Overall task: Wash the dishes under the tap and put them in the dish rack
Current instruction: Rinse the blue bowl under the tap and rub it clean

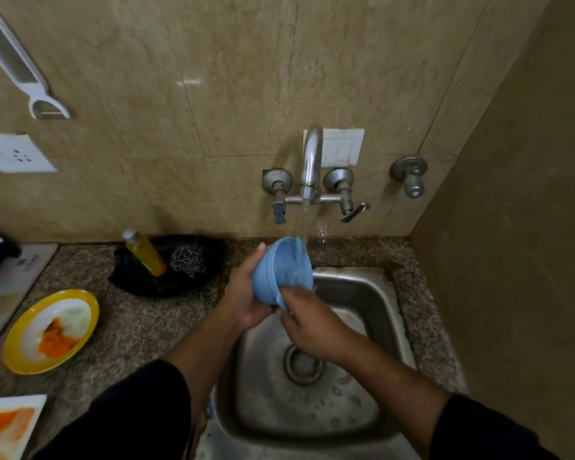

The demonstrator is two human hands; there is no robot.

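A light blue bowl (pixel 284 267) is tilted under the running tap (pixel 311 161), over the back left of the steel sink (pixel 389 313). Water streams into the bowl's open side. My left hand (pixel 244 298) grips the bowl from its outer left side. My right hand (pixel 307 322) touches the bowl's lower rim, fingers partly inside it. A yellow-rimmed plate (pixel 52 330) smeared with orange food lies on the counter at the left. A white square plate (pixel 7 426) with orange stains sits at the bottom left corner. No dish rack is in view.
A black tray (pixel 166 283) behind the plate holds a yellow soap bottle (pixel 145 252) and a steel scrubber (pixel 187 260). Granite counter (pixel 140 327) surrounds the sink. A wall (pixel 512 260) closes the right side. Another valve (pixel 410 177) sticks out of the tiles.
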